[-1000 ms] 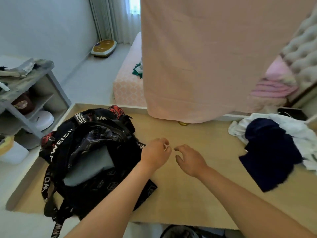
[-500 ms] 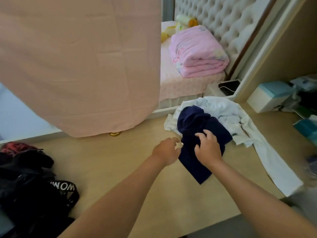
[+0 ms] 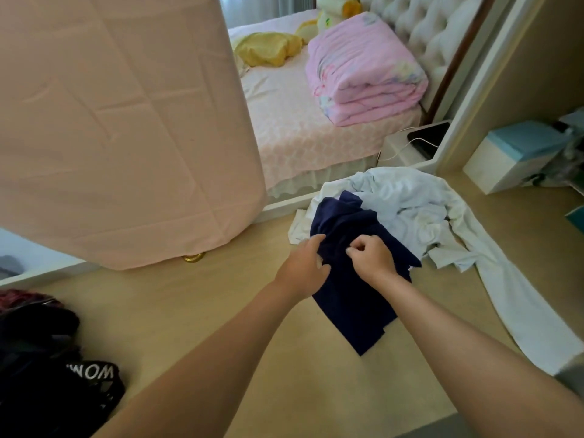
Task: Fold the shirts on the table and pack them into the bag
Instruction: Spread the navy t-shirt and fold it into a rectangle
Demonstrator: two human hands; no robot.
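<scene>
The left hand and right hand, a moment ago empty near the bag, are now gripping the navy shirt, fingers bunching its cloth. It is lying on the table, partly over the white shirt; folding is likely just starting.

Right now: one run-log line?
stage: picking next shirt | left hand: grips navy shirt | right hand: pinches navy shirt | white shirt: crumpled, partly under it | bag: on table, far left

We've got a light wooden table here: black bag at the near left, crumpled white shirt far right, navy shirt overlapping its left edge.
</scene>
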